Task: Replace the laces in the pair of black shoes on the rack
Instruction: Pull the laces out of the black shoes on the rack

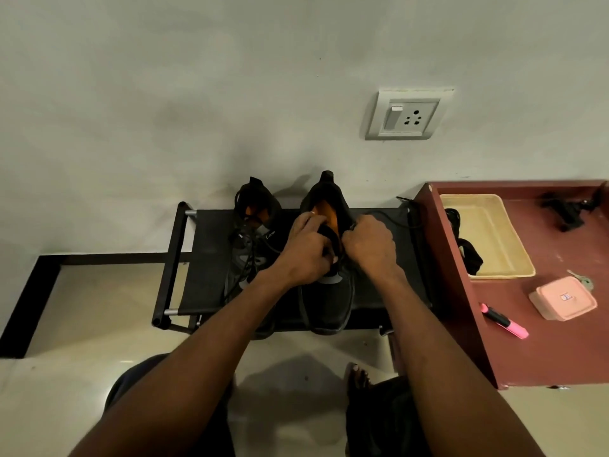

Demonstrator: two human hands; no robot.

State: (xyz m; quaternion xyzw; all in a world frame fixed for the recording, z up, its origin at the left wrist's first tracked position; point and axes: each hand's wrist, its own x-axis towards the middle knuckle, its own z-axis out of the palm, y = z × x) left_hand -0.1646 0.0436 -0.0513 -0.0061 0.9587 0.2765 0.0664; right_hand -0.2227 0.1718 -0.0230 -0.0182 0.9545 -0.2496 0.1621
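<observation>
1. Both hands are working the right shoe (329,291) on the rack (204,258) – left hand (304,255) gripping the tongue, right hand (370,245) pinching the collar at 3 o'clock.
2. Left shoe (253,232) is sitting at 9 o'clock.
3. Risk – yanking hard could be dragging the shoe off.

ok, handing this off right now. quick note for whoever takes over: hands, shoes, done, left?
Left hand grips the tongue area of the right shoe; right hand pinches its right eyelet edge.
Both shoes stand on the rack, heels toward the wall; left shoe untouched, a lace still in it.
Dark laces lie in the tray on the side table.
Done: cannot tell.
Left: lace both shoes.
</observation>
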